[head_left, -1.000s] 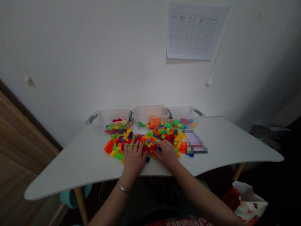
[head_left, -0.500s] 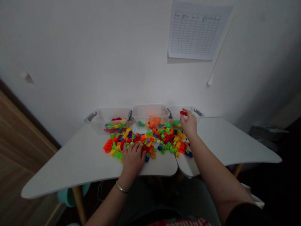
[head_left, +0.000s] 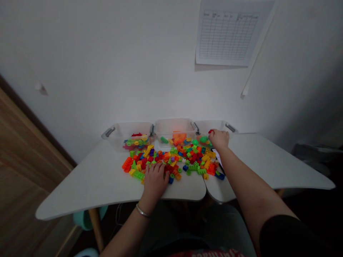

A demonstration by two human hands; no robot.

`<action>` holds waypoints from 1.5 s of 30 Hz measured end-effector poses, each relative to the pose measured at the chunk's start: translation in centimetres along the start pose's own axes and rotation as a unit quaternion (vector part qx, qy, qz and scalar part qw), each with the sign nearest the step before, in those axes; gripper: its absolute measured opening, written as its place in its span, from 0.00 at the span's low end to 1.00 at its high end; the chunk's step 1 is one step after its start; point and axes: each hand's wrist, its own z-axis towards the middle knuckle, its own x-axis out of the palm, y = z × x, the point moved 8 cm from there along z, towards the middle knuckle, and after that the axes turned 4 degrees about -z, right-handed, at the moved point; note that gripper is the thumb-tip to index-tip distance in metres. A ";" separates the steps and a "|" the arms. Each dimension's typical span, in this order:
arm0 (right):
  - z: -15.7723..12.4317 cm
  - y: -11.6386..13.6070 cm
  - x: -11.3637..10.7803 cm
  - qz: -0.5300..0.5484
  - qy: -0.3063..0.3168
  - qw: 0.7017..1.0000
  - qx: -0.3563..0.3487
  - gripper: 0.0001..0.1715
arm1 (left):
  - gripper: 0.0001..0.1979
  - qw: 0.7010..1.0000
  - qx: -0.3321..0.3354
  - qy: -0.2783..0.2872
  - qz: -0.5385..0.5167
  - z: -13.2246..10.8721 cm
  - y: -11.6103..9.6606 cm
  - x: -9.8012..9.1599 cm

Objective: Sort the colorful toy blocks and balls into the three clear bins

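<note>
The right hand (head_left: 219, 139) pinches a small red plastic brick (head_left: 211, 131) over a clear plastic bin (head_left: 210, 126) at the far edge of the white table (head_left: 91, 192). The left hand (head_left: 154, 182) rests curled on a heap of multicoloured plastic bricks (head_left: 171, 160); whether it grips any, I cannot tell.

The view is dim overall, with the white wall (head_left: 107, 71) palest near its centre and falling to near-black at lower right. The printed sheet (head_left: 227, 34) casts a soft shadow below itself, wide-angle distortion bows the tabletop (head_left: 264, 160), and the plastic toy bricks (head_left: 138, 175) look grainy and soft.
</note>
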 end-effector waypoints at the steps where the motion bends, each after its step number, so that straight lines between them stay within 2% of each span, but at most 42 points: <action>1: -0.1 0.1 0.1 -0.007 0.002 1.000 -0.009 0.23 | 0.18 1.000 -0.001 0.000 0.001 0.0 0.0 0.0; 8: -0.3 0.0 0.7 -0.002 0.020 0.998 -0.063 0.25 | 0.18 1.000 0.011 -0.008 0.001 0.1 0.1 0.1; 11: 0.0 -0.1 0.5 0.042 0.021 0.997 -0.053 0.24 | 0.17 1.000 0.016 -0.026 0.004 0.1 0.2 0.2; 13: 0.0 -0.1 -0.5 0.100 -0.015 0.994 -0.033 0.22 | 0.17 0.999 0.021 -0.036 0.004 0.1 0.2 0.2; 16: -1.5 0.4 -3.6 0.212 -0.128 0.969 -0.024 0.21 | 0.16 0.999 0.029 -0.042 0.002 0.0 0.2 0.1; 18: -3.9 1.4 -5.7 0.273 -0.188 0.942 -0.055 0.20 | 0.16 0.999 0.029 -0.041 0.001 0.1 0.1 0.1; 20: -7.2 3.3 -7.1 0.296 -0.202 0.926 -0.119 0.18 | 0.16 0.999 0.027 -0.040 0.000 0.1 0.1 0.0; 22: -11.0 6.0 -7.2 0.276 -0.164 0.924 -0.206 0.16 | 0.16 0.999 0.024 -0.040 -0.001 0.0 0.0 -0.1; 24: -14.6 8.1 -6.3 0.253 -0.123 0.925 -0.257 0.15 | 0.17 0.999 0.022 -0.042 -0.003 0.0 0.0 -0.1; 28: -18.9 10.3 -3.8 0.227 -0.085 0.931 -0.274 0.23 | 0.17 0.999 0.022 -0.046 -0.008 -0.1 -0.1 -0.2; 32: -19.4 10.7 -2.4 0.206 -0.071 0.941 -0.259 0.22 | 0.17 0.999 0.029 -0.045 -0.008 -0.1 -0.2 -0.3; 45: -18.7 10.5 -1.6 0.178 0.005 0.957 -0.228 0.16 | 0.17 0.998 0.030 -0.055 -0.004 -0.2 0.0 0.1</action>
